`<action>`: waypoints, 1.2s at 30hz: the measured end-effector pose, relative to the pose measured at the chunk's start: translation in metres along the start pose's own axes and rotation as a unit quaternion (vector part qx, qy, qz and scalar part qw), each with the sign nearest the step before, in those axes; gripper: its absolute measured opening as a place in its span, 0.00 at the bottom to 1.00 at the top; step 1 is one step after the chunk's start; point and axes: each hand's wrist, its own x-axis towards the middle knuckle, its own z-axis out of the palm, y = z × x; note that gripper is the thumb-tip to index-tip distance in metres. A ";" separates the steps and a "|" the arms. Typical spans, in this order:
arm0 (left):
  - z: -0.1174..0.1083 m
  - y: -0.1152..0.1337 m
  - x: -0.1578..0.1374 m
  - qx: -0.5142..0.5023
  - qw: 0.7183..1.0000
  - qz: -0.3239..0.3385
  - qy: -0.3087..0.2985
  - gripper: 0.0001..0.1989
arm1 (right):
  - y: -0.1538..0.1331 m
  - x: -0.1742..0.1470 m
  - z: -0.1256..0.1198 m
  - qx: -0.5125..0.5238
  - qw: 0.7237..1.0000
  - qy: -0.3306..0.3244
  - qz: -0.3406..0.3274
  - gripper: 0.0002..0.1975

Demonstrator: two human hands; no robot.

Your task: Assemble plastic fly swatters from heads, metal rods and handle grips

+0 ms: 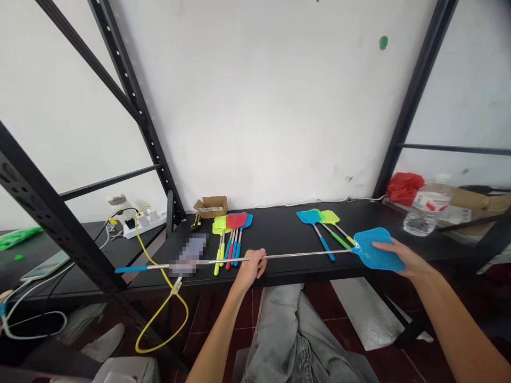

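A blue fly swatter (pixel 377 248) with a long, extended metal rod stretches sideways over the front of the black shelf, its blue grip far to the left. My left hand (pixel 252 264) is closed around the middle of the rod. At the right end, my right hand (pixel 399 256) pinches the blue mesh head. Behind the rod on the left lies a group of short swatters with yellow, red (pixel 236 220) and blue heads. To the right lie three more, with a blue head (pixel 308 216), a green one and a yellow one (pixel 330 217).
A small open cardboard box (pixel 211 207) stands against the wall, with a blurred phone-like item (pixel 191 255) nearer. A yellow cable (pixel 187 308) hangs over the left edge. A water bottle (pixel 428 207) and red plastic bag (pixel 405 188) are at right. Black metal posts frame both sides.
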 end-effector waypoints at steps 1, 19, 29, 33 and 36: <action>0.000 0.000 -0.001 0.005 1.000 0.003 0.003 0.26 | 0.000 0.000 0.001 0.005 1.000 -0.001 0.003 0.15; -0.003 -0.007 0.002 0.004 0.999 0.022 0.044 0.26 | -0.001 -0.001 0.037 0.025 0.999 -0.015 -0.024 0.15; -0.004 -0.006 0.003 0.001 1.000 0.013 0.023 0.26 | 0.013 -0.008 0.117 0.051 0.996 -0.070 -0.020 0.16; -0.010 -0.010 0.004 -0.039 0.999 0.000 0.038 0.26 | 0.025 -0.010 0.145 0.071 0.991 -0.108 -0.030 0.18; -0.011 -0.011 0.004 -0.038 0.999 -0.004 0.038 0.26 | 0.027 -0.011 0.147 0.067 0.991 -0.113 -0.026 0.19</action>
